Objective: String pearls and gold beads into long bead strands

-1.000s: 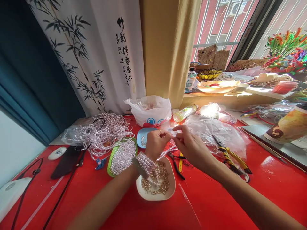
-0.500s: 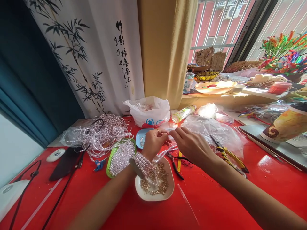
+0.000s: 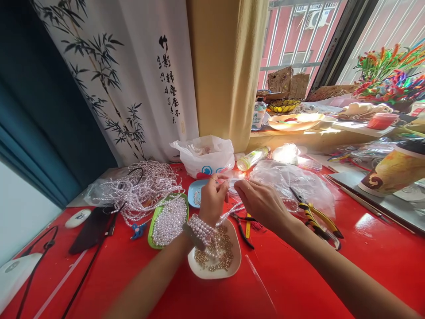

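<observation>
My left hand (image 3: pixel 214 201) is closed in a pinch above the trays, its fingertips near those of my right hand. Whatever it pinches is too small to make out. Around the left wrist are wound several strands of pale pearl beads (image 3: pixel 202 230). One beaded strand (image 3: pixel 232 210) runs from there to beneath my right hand (image 3: pixel 260 197), which is also pinched closed with its grip hidden. Below the left wrist sits a white dish (image 3: pixel 214 275) of gold beads. Beside it lie a green tray (image 3: pixel 151 237) of pearl beads and a blue tray (image 3: pixel 192 188) with a few small beads.
A heap of pearl strands (image 3: pixel 149 186) lies at left, near a black phone (image 3: pixel 88 232). White plastic bag (image 3: pixel 206 155) stands behind the hands. Black-handled pliers (image 3: pixel 244 235) and yellow-black pliers (image 3: pixel 310 212) lie on the red table (image 3: pixel 299 288). A patterned cup (image 3: pixel 393 170) stands at right.
My two hands have drawn slightly apart at the fingertips. The left hand has turned more upright, and the right hand's fingers have curled inward.
</observation>
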Motion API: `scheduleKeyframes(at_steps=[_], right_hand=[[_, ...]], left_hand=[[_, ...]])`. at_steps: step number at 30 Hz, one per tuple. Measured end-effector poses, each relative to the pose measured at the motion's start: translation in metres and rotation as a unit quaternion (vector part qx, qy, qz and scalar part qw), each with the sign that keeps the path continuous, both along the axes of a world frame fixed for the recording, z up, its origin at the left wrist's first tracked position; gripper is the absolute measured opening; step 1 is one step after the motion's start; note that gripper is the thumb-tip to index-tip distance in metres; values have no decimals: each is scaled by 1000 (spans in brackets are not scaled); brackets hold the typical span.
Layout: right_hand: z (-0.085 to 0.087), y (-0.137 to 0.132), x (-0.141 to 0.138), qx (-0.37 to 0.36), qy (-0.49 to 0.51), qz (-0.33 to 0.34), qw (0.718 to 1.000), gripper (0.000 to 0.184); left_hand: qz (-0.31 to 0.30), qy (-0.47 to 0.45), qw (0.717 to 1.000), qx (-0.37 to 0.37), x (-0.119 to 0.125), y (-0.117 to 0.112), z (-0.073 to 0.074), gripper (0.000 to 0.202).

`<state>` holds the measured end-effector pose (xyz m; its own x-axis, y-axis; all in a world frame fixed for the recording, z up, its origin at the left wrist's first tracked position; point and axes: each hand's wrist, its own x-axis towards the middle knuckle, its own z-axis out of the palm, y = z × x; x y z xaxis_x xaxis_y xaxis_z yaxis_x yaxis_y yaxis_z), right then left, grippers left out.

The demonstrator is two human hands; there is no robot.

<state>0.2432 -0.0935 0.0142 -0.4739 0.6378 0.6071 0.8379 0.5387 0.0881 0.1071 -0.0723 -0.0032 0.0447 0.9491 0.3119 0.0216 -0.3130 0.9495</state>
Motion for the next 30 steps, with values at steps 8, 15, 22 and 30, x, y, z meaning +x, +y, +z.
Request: scheduleKeyframes(at_steps=[8,15,22,30], right_hand=[[6,-6,1,-54,21,0,998,26],[9,-4,6,-62,2,23,998,25],[16,-7,8,-130,36,37,990,23],[29,-6,11,-280,140,101,944,15]], left_hand=[[-39,-92,994,-42,0,0,6,14],[-5,-128,991,-43,5,-4,10,15],[-29,-121,992,-36,0,-1,12,22],[-147,-199,961,-119,-2,-2,15,21]])
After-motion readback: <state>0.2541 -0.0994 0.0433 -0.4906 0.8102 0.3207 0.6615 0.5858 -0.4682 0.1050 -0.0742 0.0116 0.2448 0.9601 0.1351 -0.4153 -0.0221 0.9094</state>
